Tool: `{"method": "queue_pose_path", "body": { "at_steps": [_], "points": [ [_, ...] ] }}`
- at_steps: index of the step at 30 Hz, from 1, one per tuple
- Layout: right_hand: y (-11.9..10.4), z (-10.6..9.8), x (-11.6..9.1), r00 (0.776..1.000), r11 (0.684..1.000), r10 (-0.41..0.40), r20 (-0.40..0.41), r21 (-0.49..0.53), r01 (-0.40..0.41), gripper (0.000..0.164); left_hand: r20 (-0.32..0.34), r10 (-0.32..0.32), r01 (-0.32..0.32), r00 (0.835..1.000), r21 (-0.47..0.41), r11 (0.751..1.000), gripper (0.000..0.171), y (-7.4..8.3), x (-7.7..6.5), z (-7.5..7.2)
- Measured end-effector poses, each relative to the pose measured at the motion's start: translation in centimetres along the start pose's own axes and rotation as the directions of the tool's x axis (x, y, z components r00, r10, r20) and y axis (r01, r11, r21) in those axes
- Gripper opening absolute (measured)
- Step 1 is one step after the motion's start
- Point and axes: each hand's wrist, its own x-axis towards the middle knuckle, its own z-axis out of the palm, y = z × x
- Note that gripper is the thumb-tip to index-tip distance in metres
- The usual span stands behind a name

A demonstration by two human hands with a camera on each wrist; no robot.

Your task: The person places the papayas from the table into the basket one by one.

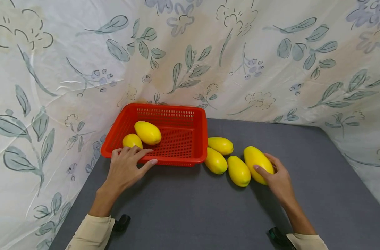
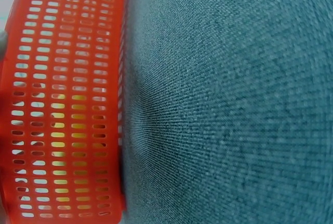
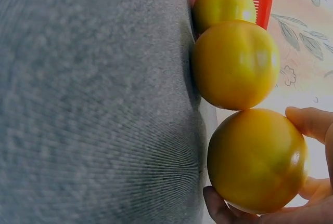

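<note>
My left hand [image 1: 125, 168] grips the front rim of a red plastic basket [image 1: 180, 160] near its left corner, with the thumb outside and fingers over the rim. Two yellow mangoes lie in the basket: one mango [image 1: 148, 133] in plain sight, the other [image 1: 132, 140] partly behind the fingers. My right hand [image 1: 278, 178] holds a larger-looking yellow mango [image 1: 255, 159] between thumb and fingers. In the right wrist view, fingertips show above and below this held mango [image 3: 257, 161]. Yellow light through the basket's slots [image 2: 62, 146] shows the fruit inside in the left wrist view.
Between the basket and my right hand, three more mangoes lie grouped: a back mango [image 1: 220, 145], a left mango [image 1: 216, 161] and a front mango [image 1: 238, 171]. Grey cloth [image 1: 183, 208] covers the table. Floral fabric [image 1: 190, 52] hangs behind and along the left side.
</note>
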Motion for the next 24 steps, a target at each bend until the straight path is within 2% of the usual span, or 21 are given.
{"method": "queue_pose_path", "body": {
  "at_steps": [7, 24],
  "points": [
    [-0.2, -0.6, -0.2, 0.999, 0.998, -0.049, -0.024, 0.034, 0.05, 0.078, -0.005, 0.009, -0.009, 1.0, 0.008, 1.0, 0.053, 0.0, 0.1, 0.1],
    [-1.6, -0.7, -0.3, 0.994, 0.993, -0.098, -0.052, 0.065, 0.101, 0.075, -0.019, 0.016, -0.016, 1.0, 0.006, 1.0, 0.052, -0.1, 0.1, 0.0]
  ]
}}
